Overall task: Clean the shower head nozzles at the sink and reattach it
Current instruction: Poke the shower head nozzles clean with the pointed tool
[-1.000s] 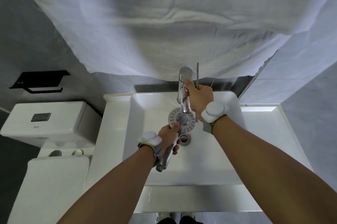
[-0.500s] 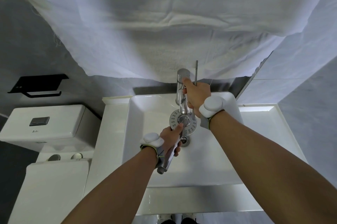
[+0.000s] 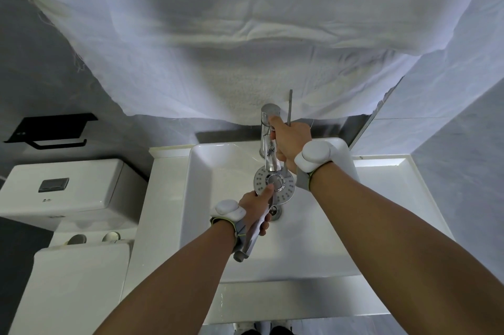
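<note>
While a big white sheet [image 3: 245,42] hangs across the whole wall from ten to two o'clock, its lower edge falls just behind the tap. Below it, at the centre, a white sink [image 3: 218,225] sits on a white table [image 3: 395,179] that runs off toward three o'clock. At eight o'clock stands a toilet [image 3: 68,266], cistern behind and lid shut, with a black paper holder [image 3: 51,130] on the grey wall at nine o'clock.

A chrome tap [image 3: 268,140] rises at the back of the sink, its spout reaching out over the basin. The right hand [image 3: 289,143] is curled round the tap body from the three o'clock side, and a thin grey rod [image 3: 290,105] sticks up out of that grip. I cannot tell whether water is running.

The shower head [image 3: 274,187] is held over the basin just under the spout, round nozzle face up. The left hand [image 3: 256,209] grips its handle, fingers wrapped round it, thumb stretched forward onto the face near the middle. The drain [image 3: 275,211] shows just below the shower head. Both wrists wear white bands.
</note>
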